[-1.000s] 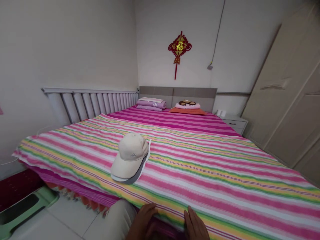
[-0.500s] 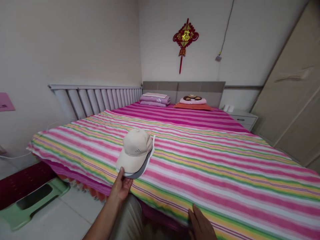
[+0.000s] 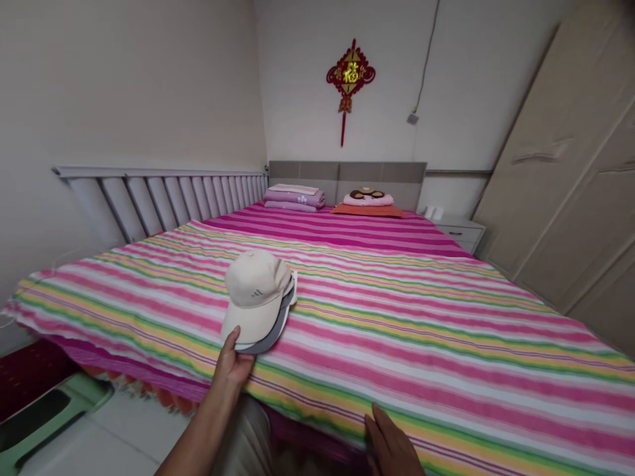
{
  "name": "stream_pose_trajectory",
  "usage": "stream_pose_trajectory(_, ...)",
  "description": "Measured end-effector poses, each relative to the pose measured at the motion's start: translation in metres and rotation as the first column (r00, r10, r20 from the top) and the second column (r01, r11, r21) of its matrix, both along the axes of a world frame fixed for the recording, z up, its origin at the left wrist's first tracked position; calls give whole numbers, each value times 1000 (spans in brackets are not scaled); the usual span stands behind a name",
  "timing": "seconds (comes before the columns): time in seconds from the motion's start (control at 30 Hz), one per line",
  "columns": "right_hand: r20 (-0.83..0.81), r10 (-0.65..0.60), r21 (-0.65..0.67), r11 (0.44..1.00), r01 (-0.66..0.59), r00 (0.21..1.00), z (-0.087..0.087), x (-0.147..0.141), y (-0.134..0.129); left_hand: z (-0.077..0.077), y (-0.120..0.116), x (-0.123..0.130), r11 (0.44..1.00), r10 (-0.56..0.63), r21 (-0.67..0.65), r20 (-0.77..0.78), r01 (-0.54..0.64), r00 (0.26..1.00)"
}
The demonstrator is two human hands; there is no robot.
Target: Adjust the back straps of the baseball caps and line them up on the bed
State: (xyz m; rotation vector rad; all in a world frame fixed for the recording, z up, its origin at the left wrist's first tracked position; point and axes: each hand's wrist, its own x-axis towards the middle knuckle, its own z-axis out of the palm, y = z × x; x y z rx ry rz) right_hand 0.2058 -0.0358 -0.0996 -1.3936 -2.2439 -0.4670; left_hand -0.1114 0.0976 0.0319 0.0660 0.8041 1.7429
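A stack of caps lies on the striped bedspread (image 3: 397,330), with a cream cap (image 3: 255,284) on top and a grey brim (image 3: 272,336) under it. White edges show beneath and beside the grey one. My left hand (image 3: 234,363) grips the brims at their front, thumb on top and fingers underneath. Near the bed's front edge, my right hand (image 3: 391,441) rests against the bedspread with its fingers stretched out and nothing held.
Folded purple bedding (image 3: 295,198) and a pink folded pile (image 3: 368,200) sit by the headboard (image 3: 381,175). A white nightstand (image 3: 461,231) stands at the back right. On the floor at the lower left is a green stool (image 3: 82,400).
The view has turned slightly right, so the room appears shifted left. My left hand keeps its hold on the cap brims, which look slightly raised. My right hand stays by the bed edge.
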Motion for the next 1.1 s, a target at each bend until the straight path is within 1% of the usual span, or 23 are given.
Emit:
stream_pose_trajectory(0.13, 6, -11, -4, 1000, 11, 1000, 0, -1, -1, 16, -5, 5, 991, -58, 123, -19, 59, 998)
stream_pose_trajectory(0.2, 9, -23, -15, 1000, 23, 1000, 0, -1, -1, 17, -7, 8, 982, -93, 161, -16, 94, 996)
stream_pose_trajectory(0.27, 12, -30, -32, 999, 30, 999, 2, -2, -2, 11, -7, 12, 988, -102, 120, 9, 100, 995)
stream_pose_trajectory(0.37, 24, -34, -42, 999, 35, 999, 5, -3, -3, -6, -4, 17, 997, -71, -28, 26, 71, 997)
stream_pose_trajectory(0.43, 33, -35, -47, 998, 36, 999, 7, -3, -4, -17, -1, 19, 995, -57, -87, 16, 58, 998)
stream_pose_trajectory(0.5, 40, -38, -63, 997, 40, 998, 8, -3, -4, -22, -1, 19, 994, -54, -92, 11, 55, 998)
stream_pose_trajectory(0.57, 46, -36, -87, 995, 40, 998, 8, -4, -3, -24, -3, 20, 995, -49, -91, 9, 50, 999)
stream_pose_trajectory(0.73, -23, -123, -145, 982, 118, 992, 8, -11, -2, -26, -12, 24, 997, -35, -64, 16, 36, 999)
stream_pose_trajectory(0.83, -84, -125, -185, 977, 107, 989, 13, -13, -3, -29, -14, 30, 1000, -2, -24, 23, 3, 1000)
stream_pose_trajectory(0.93, -158, -125, -241, 967, 85, 979, 23, -10, -4, -31, -14, 35, 1000, 16, -7, -15, -16, 1000)
stream_pose_trajectory(0.97, -189, -125, -255, 964, 74, 974, 27, -8, -5, -32, -15, 36, 1000, 4, -18, -41, -5, 999)
stream_pose_trajectory(1.03, -238, -110, -272, 961, 42, 965, 34, -4, -5, -35, -20, 36, 997, -58, -61, -102, 52, 993)
stream_pose_trajectory(1.1, -266, -77, -292, 956, -5, 961, 39, 0, -4, -40, -29, 36, 989, -117, -110, -154, 101, 981)
